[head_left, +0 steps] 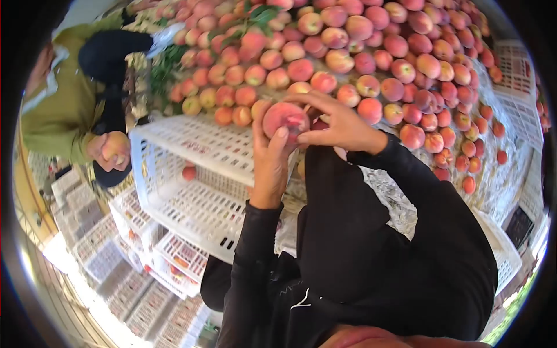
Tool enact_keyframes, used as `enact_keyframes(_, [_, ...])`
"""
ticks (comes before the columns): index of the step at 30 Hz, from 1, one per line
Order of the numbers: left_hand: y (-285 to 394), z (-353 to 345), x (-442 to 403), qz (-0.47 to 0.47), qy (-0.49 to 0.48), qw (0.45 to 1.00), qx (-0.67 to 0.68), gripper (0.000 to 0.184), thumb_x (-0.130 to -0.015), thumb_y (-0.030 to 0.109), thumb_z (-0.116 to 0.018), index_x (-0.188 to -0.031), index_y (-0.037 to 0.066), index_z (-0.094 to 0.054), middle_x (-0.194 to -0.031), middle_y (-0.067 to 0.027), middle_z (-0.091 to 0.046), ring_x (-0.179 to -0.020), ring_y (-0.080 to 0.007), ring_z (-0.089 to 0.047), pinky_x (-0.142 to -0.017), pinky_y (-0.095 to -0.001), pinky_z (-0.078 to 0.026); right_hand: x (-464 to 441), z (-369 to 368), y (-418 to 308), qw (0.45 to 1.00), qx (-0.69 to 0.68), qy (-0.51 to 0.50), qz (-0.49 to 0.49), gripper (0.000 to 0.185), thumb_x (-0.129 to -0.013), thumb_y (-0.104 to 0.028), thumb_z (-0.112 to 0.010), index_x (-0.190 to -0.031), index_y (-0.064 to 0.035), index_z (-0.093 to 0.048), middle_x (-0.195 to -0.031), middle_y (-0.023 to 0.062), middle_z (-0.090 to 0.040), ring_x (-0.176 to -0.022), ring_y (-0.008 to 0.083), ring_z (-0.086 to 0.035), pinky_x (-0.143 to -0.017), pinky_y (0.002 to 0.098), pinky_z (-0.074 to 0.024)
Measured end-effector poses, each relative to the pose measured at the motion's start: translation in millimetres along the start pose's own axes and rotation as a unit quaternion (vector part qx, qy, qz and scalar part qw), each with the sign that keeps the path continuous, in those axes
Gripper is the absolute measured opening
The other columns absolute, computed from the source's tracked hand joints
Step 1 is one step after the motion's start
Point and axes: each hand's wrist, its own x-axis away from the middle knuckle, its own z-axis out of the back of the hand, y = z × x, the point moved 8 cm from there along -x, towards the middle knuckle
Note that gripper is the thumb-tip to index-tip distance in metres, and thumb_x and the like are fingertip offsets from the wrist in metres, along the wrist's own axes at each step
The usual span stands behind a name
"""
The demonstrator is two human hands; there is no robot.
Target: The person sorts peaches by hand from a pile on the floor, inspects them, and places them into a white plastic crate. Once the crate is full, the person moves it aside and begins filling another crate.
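A red peach (281,118) is held up in front of me between both hands. My left hand (270,162) is closed on it from the near left, thumb on its face. My right hand (345,126) curls against its right side, thumb and forefinger touching the fruit; a bit of red shows beneath that palm, and I cannot make out what it is. Just beyond the hands lies a wide heap of peaches (369,86). To the left of my left hand, a white plastic crate (191,136) rests on its side with one peach (189,173) inside.
A person in a green top (69,110) sits at the left, a hand (110,152) around a round yellowish fruit. More crates (174,255) holding some fruit stand at lower left. Another white crate (513,87) is at far right. Green leaves (255,20) lie on the heap.
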Motion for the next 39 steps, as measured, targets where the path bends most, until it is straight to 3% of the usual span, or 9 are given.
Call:
enact_keyframes(4, [5, 10, 20, 0.011, 0.001, 0.997, 0.073, 0.067, -0.088, 0.029, -0.06, -0.144, 0.009, -0.029, -0.136, -0.0123, -0.042, -0.118, -0.0272, -0.053, -0.093, -0.0447, -0.051, 8, -14, -13, 0.999, 0.017, -0.039, 0.018, 0.057, -0.081, -0.012, -0.07, -0.134, -0.0071, -0.049, -0.122, 0.0022, -0.054, -0.095, 0.0112, -0.053, -0.085, 0.0266, -0.0457])
enact_keyframes(6, [13, 19, 32, -0.01, 0.0, 0.994, 0.107, 0.068, -0.088, 0.031, -0.06, -0.144, 0.01, -0.029, -0.136, -0.0121, -0.042, -0.118, -0.027, -0.053, -0.092, -0.0449, -0.052, 12, -16, -23, 0.999, -0.017, -0.04, -0.005, 0.05, -0.083, -0.022, -0.069, -0.129, -0.0087, -0.055, -0.11, 0.0049, -0.059, -0.094, 0.0129, -0.058, -0.083, 0.0276, -0.0475])
enact_keyframes(8, [22, 29, 49, -0.019, -0.003, 0.983, 0.182, 0.061, -0.088, 0.026, -0.059, -0.14, 0.01, -0.031, -0.132, -0.0125, -0.045, -0.115, -0.0308, -0.056, -0.087, -0.047, -0.055, 21, -10, -38, 0.998, 0.017, -0.03, 0.045, 0.047, -0.087, -0.022, -0.064, -0.13, -0.0079, -0.053, -0.113, 0.0043, -0.058, -0.098, 0.0139, -0.057, -0.089, 0.0283, -0.0448])
enact_keyframes(13, [52, 67, 111, -0.096, 0.048, 0.979, 0.175, 0.057, -0.088, 0.039, -0.062, -0.135, 0.014, -0.04, -0.124, -0.0072, -0.051, -0.108, -0.0201, -0.057, -0.076, -0.0385, -0.056, 59, 6, -82, 0.996, 0.0, 0.073, 0.053, 0.045, -0.09, -0.013, -0.051, -0.134, -0.0007, -0.048, -0.123, 0.008, -0.055, -0.11, 0.0179, -0.054, -0.097, 0.0314, -0.0407])
enact_keyframes(17, [70, 107, 179, -0.191, 0.102, 0.954, 0.206, 0.052, -0.088, 0.036, -0.062, -0.131, 0.014, -0.042, -0.112, -0.0058, -0.055, -0.098, -0.0164, -0.059, -0.065, -0.0348, -0.055, 89, 9, -93, 0.991, 0.038, 0.085, 0.094, 0.044, -0.099, -0.022, -0.043, -0.136, -0.0001, -0.044, -0.13, 0.0122, -0.052, -0.121, 0.0215, -0.049, -0.104, 0.0358, -0.0364])
enact_keyframes(19, [83, 127, 228, -0.243, 0.144, 0.934, 0.218, 0.05, -0.088, 0.035, -0.061, -0.13, 0.014, -0.042, -0.112, -0.0059, -0.055, -0.097, -0.0164, -0.06, -0.063, -0.0341, -0.055, 101, -12, -109, 0.992, 0.019, 0.059, 0.113, 0.049, -0.1, -0.032, -0.042, -0.138, -0.002, -0.042, -0.129, 0.0089, -0.052, -0.12, 0.0204, -0.048, -0.103, 0.0342, -0.037])
enact_keyframes(26, [108, 196, 396, -0.419, 0.276, 0.839, 0.212, 0.048, -0.09, 0.034, -0.055, -0.13, 0.01, -0.043, -0.112, -0.0116, -0.058, -0.098, -0.0259, -0.063, -0.058, -0.0315, -0.052, 138, -101, -185, 0.969, -0.053, -0.057, 0.234, 0.046, -0.099, -0.026, -0.044, -0.136, 0.0012, -0.042, -0.125, 0.0127, -0.052, -0.116, 0.0201, -0.05, -0.101, 0.0338, -0.0377])
enact_keyframes(30, [99, 235, 492, -0.505, 0.355, 0.764, 0.189, 0.047, -0.09, 0.036, -0.054, -0.127, 0.008, -0.046, -0.109, -0.0135, -0.062, -0.095, -0.027, -0.065, -0.056, -0.0316, -0.052, 171, -182, -216, 0.943, -0.062, -0.184, 0.27, 0.04, -0.094, -0.026, -0.049, -0.123, 0.0019, -0.049, -0.113, 0.0125, -0.054, -0.095, 0.0181, -0.051, -0.086, 0.0306, -0.0408])
enact_keyframes(39, [56, 271, 616, -0.573, 0.435, 0.656, 0.229, 0.046, -0.088, 0.029, -0.054, -0.127, 0.009, -0.045, -0.115, -0.0103, -0.057, -0.096, -0.0237, -0.063, -0.058, -0.0335, -0.055, 174, -321, -141, 0.918, 0.078, -0.383, 0.072, 0.035, -0.091, -0.008, -0.053, -0.124, 0.0012, -0.051, -0.107, 0.0072, -0.059, -0.092, 0.0137, -0.054, -0.086, 0.0272, -0.0432])
